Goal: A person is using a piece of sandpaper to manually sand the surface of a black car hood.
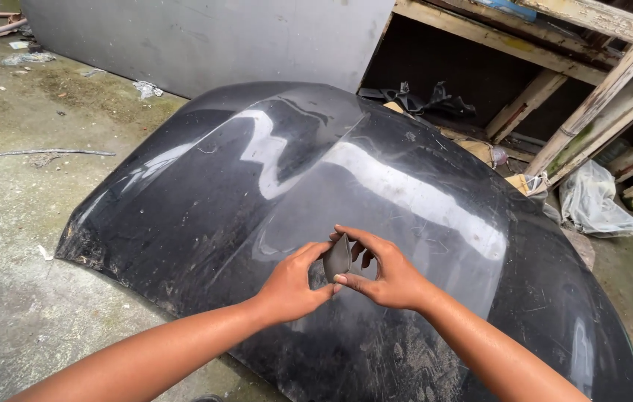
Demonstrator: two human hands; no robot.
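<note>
Both forearms come up from the bottom of the frame, and between them the left hand (290, 286) and right hand (391, 277) pinch a small grey scrap of sandpaper (337, 258) — thin, bent, dull. It hangs at lower centre, just above a black car bonnet (257, 179) — glossy, scuffed, lying on the concrete floor (11, 223).
</note>
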